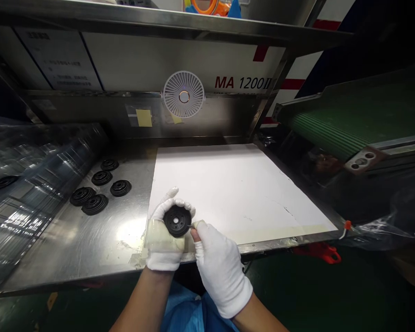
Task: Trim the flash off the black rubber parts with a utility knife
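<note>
A white-gloved left hand (164,249), banded with pale tape, has its fingers curled closed around a round black ribbed rubber disc (177,221), held over the front edge of a white sheet (235,189). A white-gloved right hand (221,269) pinches a thin object, too small to identify, against the disc's rim. Five matching black discs (102,178) sit on a steel tabletop (69,249) at centre left; a sixth lies under clear plastic film (31,207) at far left. A white round fan (184,94) hangs upper centre; a green ribbed panel (332,124) fills the upper right.
</note>
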Motion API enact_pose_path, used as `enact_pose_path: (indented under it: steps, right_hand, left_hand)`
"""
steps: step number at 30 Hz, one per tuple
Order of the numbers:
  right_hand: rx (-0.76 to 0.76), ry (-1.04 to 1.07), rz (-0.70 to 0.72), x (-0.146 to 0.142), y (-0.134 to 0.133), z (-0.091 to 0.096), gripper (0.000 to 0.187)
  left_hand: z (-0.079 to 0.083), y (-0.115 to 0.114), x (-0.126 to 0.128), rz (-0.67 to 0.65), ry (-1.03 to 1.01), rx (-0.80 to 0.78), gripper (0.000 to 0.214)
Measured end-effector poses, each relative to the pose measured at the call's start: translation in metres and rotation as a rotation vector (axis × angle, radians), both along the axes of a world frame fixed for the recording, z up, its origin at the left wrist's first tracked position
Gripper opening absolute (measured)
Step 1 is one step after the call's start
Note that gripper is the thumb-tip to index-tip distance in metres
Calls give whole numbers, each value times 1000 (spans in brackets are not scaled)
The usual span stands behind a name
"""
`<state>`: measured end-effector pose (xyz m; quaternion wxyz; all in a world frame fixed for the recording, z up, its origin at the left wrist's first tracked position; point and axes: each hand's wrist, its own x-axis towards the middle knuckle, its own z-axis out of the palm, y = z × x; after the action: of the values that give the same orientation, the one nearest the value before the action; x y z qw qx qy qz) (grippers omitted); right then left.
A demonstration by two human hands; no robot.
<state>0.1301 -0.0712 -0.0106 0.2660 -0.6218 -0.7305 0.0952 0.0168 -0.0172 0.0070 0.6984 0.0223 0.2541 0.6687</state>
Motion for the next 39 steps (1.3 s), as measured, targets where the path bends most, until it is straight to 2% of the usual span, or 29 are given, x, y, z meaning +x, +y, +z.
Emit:
enact_pose_path:
  steps: [5, 8, 10, 13, 15, 19, 22, 28, 30, 32, 34, 39]
  right_hand:
    - [-9, 34, 16, -9, -5, -1, 24]
    - [-27, 72, 31, -14, -6, 0, 23]
    - [-18, 75, 35, -13, -6, 0, 22]
    - [-3, 55, 43, -8, -3, 1, 22]
    - [0, 40, 25, -3, -1, 1, 21]
    - [27, -4, -39, 1, 0, 0, 20]
    - [39, 5, -15, -4, -2, -2, 22]
    - [-18, 13, 19, -13, -6, -2, 21]
    - [-9, 16, 24, -11, -5, -2, 22]
    - [14, 19, 36, -6, -3, -1, 22]
    - [45, 16, 25, -2, -2, -1, 21]
    - [62, -4, -27, 1, -2, -2, 20]
  left_hand:
    - [-2, 6, 6, 111, 10, -11, 22]
    - [-1, 4, 6, 162, 33, 24, 25]
    - [1, 1, 3, 87, 60, 39, 29]
    - [3, -3, -4, -128, 64, 52, 40]
    - [3, -4, -6, -187, 36, 59, 42]
    - [1, 1, -1, -94, -13, 6, 23]
    - [0, 6, 5, -5, -11, -33, 12]
    - [-3, 5, 9, 145, -2, -45, 14]
    - [-4, 2, 5, 60, 20, -30, 23]
    - [-3, -1, 0, -82, 36, 10, 35]
    - [-1, -2, -3, -157, 26, 45, 39]
    - [-1, 4, 2, -42, -20, -37, 15]
